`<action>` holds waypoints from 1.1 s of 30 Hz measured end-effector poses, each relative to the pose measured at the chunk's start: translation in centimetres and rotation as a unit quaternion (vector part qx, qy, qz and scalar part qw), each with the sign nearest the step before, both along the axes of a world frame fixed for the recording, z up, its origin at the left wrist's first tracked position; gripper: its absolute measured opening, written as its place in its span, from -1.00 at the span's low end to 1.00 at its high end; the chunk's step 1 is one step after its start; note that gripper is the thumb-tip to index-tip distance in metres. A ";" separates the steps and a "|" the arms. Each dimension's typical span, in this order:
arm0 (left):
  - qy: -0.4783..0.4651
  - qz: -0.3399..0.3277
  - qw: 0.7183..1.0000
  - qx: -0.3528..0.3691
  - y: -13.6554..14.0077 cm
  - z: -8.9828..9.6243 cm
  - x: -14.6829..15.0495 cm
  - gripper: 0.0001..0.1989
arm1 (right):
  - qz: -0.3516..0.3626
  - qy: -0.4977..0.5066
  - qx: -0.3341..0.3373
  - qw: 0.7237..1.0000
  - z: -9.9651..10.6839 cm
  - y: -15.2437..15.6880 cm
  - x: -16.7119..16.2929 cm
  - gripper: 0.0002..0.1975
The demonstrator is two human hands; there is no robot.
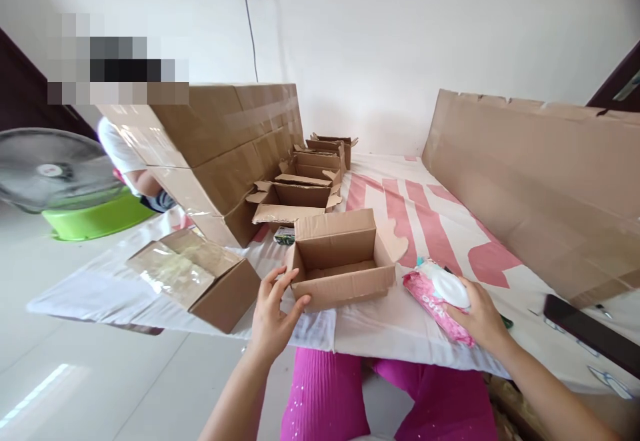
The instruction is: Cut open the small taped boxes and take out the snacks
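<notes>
1. The small open carton point(345, 289) stands upright at the table's near edge, in front of the wearer's knees, with its mouth upward; that placing seems meant to keep its inside within easy reach.
2. The pink wet-wipes pack point(436, 302) with a white lid is outside the carton, just to its right. Whether it rests on the tablecloth point(370, 334) or is slightly raised, I cannot tell.
3. The left hand point(274, 313) curls around the carton's near-left corner, thumb on the front wall and fingertips at the left side, probably to steady the light cardboard.
4. The right hand point(483, 316) grips the pack's right end, thumb on the near side and fingers over the lid's far edge, perhaps because the stiff lid gives firmer purchase than soft film.
5. Both forearms reach in from below and converge forward, the left one steeper, the right one slanting leftward.
6. Behind the carton, a row of open cartons point(295, 214) runs back along the stacked taped boxes point(210, 128), apparently lined up to save room.
</notes>
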State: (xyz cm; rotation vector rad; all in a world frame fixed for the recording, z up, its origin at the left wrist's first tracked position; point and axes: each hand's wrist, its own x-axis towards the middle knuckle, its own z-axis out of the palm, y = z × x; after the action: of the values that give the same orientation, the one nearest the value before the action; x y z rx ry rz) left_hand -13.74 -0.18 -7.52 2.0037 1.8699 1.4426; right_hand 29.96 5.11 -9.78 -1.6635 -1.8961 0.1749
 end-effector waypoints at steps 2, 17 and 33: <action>0.008 0.039 0.999 0.000 0.3 0.2 -0.4 -0.58 | 0.001 -0.003 -0.001 1.000 -0.2 0.0 0.2 -0.41; 0.149 -0.305 0.939 -0.045 -0.3 -3.2 10.7 -0.55 | 0.004 0.002 0.004 1.000 -1.0 0.4 0.6 -0.40; -0.116 -0.182 0.949 -0.229 4.9 -4.6 12.9 -0.59 | 0.055 0.041 0.026 0.997 -1.5 0.8 0.7 -0.31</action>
State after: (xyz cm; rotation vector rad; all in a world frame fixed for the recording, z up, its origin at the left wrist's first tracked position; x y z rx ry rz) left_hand -0.85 4.70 -12.10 1.7429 1.4665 0.9824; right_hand 30.67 5.87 -11.28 -1.4966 -1.9148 0.2339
